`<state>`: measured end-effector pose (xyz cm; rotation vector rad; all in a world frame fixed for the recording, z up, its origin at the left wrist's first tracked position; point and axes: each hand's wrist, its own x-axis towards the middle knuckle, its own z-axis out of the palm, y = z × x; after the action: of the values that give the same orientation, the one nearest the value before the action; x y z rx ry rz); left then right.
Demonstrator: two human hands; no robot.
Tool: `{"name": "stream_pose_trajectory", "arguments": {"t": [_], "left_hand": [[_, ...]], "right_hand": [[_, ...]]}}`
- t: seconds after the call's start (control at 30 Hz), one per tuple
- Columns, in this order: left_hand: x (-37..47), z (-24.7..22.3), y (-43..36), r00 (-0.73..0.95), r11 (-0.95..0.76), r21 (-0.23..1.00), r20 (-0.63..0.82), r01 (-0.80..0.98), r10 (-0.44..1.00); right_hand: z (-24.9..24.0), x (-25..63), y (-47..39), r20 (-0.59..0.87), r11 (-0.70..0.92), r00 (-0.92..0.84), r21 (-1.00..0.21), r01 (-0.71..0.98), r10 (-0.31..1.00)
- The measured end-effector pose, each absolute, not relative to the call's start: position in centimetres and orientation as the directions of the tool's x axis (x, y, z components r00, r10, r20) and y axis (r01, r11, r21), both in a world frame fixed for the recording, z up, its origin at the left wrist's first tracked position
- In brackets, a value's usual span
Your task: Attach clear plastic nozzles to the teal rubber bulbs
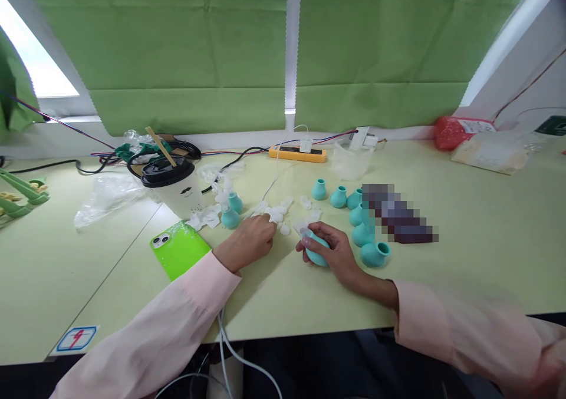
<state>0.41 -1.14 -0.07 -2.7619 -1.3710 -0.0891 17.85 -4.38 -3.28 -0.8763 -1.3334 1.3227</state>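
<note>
R hand (336, 249) clamped on teal bulb (317, 258), axis tilted far-left; L hand (253, 240) left of it, can't tell grip.

Two broad green blinds (177, 39) hang side by side across the back, creased crosswise and scallop-edged, with a narrow white strip (292, 51) upright between them and a pale ledge (239, 139) running beneath, while white wall (526, 63) slants away at the right. At the far left, bright, washed-out daylight comes through an uncovered piece of window (33, 57), beside the edge of another green curtain (11, 86). A smooth, pale yellow-green table (477, 228), crossed by a seam (117, 263) at left, spreads below; under its near edge, the floor is too dark to make out.
</note>
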Motion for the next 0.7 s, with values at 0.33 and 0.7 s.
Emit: {"name": "stream_pose_trajectory", "arguments": {"t": [0.33,0.7], "left_hand": [[-0.6,1.2,-1.8,0.321,-0.213,0.975,0.182,0.066,0.93],[-0.1,0.3,-2.1,0.277,-0.053,0.998,0.039,0.043,0.96]], "right_hand": [[-3.6,17.9,-4.7,0.193,0.203,-0.199,-0.979,0.033,0.961],[-4.0,18.0,-4.8,0.264,0.293,-0.161,-0.935,0.201,0.951]]}}
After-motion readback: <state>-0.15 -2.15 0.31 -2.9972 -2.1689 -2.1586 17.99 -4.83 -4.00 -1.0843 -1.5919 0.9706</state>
